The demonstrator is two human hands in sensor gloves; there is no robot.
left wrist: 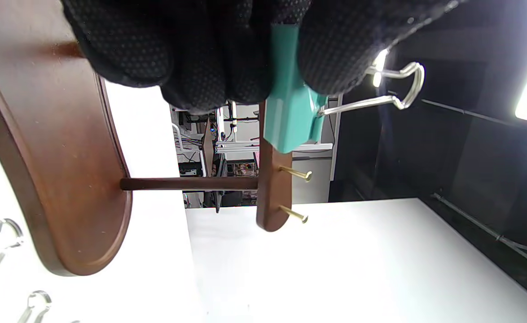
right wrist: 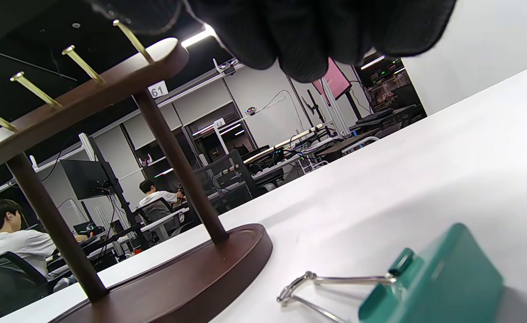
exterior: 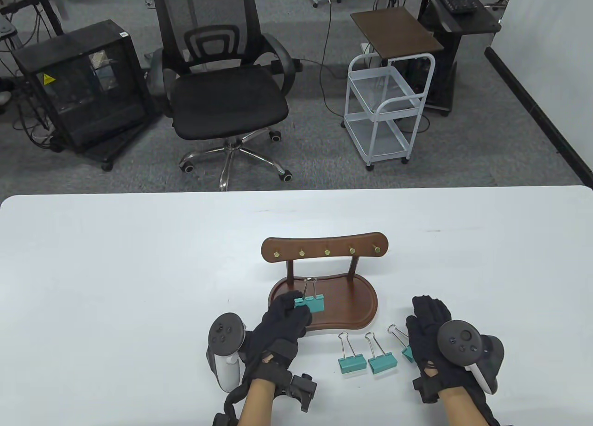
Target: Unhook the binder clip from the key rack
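The brown wooden key rack [exterior: 324,250] stands at the table's front middle, with several brass hooks [exterior: 326,252] on its bar, all bare. My left hand [exterior: 296,308] pinches a teal binder clip [exterior: 310,302] over the rack's base [exterior: 356,301], free of the hooks. In the left wrist view the clip [left wrist: 290,112] sits between my fingertips [left wrist: 335,58], its wire handles pointing away. My right hand [exterior: 428,328] rests flat on the table, right of the rack, holding nothing. A teal clip [exterior: 406,352] lies partly under it and shows in the right wrist view [right wrist: 429,282].
Two more teal binder clips [exterior: 351,363] [exterior: 382,362] lie on the white table [exterior: 116,282] in front of the rack. Beyond the far edge stand an office chair [exterior: 227,97], a white cart [exterior: 389,106] and a black case [exterior: 83,88].
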